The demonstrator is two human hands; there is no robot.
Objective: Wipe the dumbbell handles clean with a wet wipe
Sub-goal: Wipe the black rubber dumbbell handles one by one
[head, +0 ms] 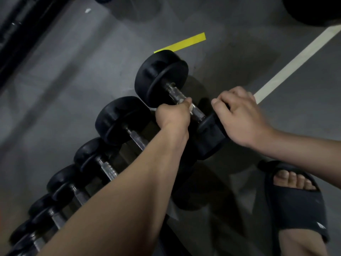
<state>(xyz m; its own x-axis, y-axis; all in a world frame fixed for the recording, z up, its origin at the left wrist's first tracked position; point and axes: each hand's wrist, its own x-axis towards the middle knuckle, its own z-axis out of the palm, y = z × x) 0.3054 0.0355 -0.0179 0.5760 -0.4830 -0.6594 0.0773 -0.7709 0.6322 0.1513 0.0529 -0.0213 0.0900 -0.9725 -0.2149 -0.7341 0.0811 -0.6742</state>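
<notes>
A row of black dumbbells lies side by side, running from the lower left to the middle. The farthest dumbbell (162, 76) has a chrome handle (175, 93). My left hand (173, 115) grips that handle, and a sliver of pale wet wipe (191, 107) shows under its fingers. My right hand (238, 115) curls over the near black weight head (210, 133) of the same dumbbell. The neighbouring dumbbell (121, 119) lies just left of it, its handle partly hidden by my left forearm.
Grey floor lies around the row, with a yellow tape strip (182, 42) beyond the far dumbbell and a pale painted line (295, 63) to the right. My foot in a black slide sandal (299, 204) stands at the lower right. Dark equipment lines the upper left.
</notes>
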